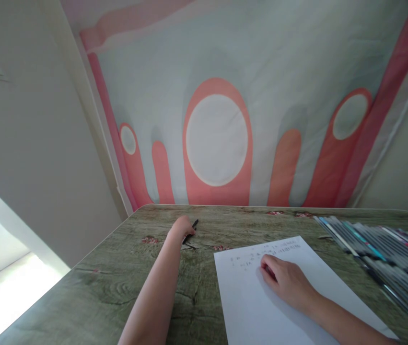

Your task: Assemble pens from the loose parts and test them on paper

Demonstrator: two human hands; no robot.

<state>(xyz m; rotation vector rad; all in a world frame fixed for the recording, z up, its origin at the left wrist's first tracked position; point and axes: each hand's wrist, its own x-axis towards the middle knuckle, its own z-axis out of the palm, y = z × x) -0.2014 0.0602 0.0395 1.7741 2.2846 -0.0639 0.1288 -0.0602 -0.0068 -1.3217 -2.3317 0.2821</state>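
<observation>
Toward the far side of the table, my left hand (181, 227) is closed around a slim black pen (195, 223), whose dark ends show past the fingers. On the right, a sheet of white paper (247, 306) lies flat with faint rows of handwriting along its upper part. My right hand (287, 282) rests on this sheet just below the writing. Its fingers are curled together, and something dark shows at the fingertips, too hidden to name.
Many grey-barrelled pens or markers (379, 244), some with coloured bands, lie in rows at the right. The wood-patterned table (117, 287) ends at a far edge before a pink and white printed backdrop (221, 191).
</observation>
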